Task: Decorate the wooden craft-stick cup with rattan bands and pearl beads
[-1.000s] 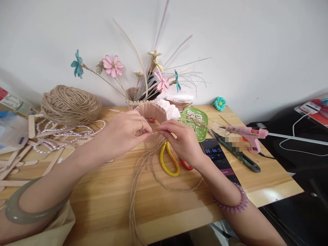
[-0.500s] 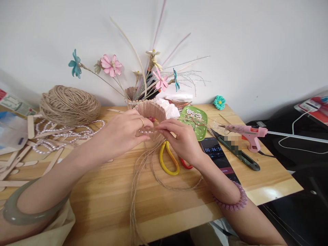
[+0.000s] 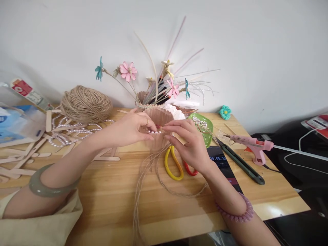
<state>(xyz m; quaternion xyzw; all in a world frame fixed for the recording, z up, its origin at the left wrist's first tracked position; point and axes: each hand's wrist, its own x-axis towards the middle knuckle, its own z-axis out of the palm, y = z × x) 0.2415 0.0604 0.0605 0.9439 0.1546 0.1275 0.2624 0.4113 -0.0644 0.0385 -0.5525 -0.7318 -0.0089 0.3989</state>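
Observation:
A round container of wooden craft sticks stands between my hands, and a short row of pearl beads lies along its near rim. My left hand, wearing a ring, has its fingers curled over the beads with the thumb below, pressing them at the rim. At the right end of the row is my right hand, its thumb and fingertips apart, close to the rim. Something small and red shows inside the container, mostly hidden. Thin twine strands trail from below it towards the table's front.
Behind are artificial flowers in a holder and a twine ball. Left lie pearl strings and loose craft sticks. Right are yellow-and-red-handled scissors, a green dish, a phone, a dark green cutter and a pink glue gun.
My right hand's pinch has loosened, with thumb and fingers now apart. My left fingers have curled down onto the beads. The whole view has shifted, so things appear further right.

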